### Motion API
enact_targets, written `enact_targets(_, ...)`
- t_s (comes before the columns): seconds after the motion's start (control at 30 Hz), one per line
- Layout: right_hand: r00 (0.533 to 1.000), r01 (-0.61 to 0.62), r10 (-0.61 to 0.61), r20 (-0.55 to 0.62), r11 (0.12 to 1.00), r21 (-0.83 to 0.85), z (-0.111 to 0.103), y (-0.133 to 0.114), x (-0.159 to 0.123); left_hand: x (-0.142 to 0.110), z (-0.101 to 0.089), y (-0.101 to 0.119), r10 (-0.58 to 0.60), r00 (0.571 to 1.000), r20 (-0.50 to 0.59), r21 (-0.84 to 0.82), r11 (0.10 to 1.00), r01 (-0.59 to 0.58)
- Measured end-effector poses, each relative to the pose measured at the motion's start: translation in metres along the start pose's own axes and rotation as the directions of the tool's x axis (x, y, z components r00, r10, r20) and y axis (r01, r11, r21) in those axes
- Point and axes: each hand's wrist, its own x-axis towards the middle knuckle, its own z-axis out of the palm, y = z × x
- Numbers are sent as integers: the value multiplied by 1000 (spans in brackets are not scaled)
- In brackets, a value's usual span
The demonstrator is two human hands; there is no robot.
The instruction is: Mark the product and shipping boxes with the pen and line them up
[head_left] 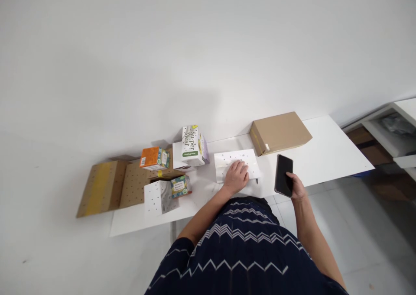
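My left hand (237, 176) lies palm down with its fingers stretched out on a white piece with small printed marks (225, 160); I cannot tell whether this is a flat box or a folded sheet. Past the table's front edge, my right hand (297, 187) grips a dark smartphone (283, 176) by its right side. The phone's screen looks black. A small dark thin object (257, 180) pokes out by the white piece's lower right corner, too small to name.
On the white table (331, 152), a closed cardboard box (281, 132) stands to the right. Leftward are a "Su-per Meal" box (190, 145), an orange box (150, 157), a small green-blue box (180, 186), a white patterned piece (153, 199) and open cardboard (133, 184). White shelves (380, 130) stand far right.
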Motion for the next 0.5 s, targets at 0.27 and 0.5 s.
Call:
enact_targets(0.27,955,233,-192,224,958,-168,58,-33,-45,0,-2,1,-5,1000,17,-12,1000,5)
enact_targets(0.5,932,-67,-30,362,966,251,110,-28,-44,-1,4,-1,-46,999,27,-124,991,49)
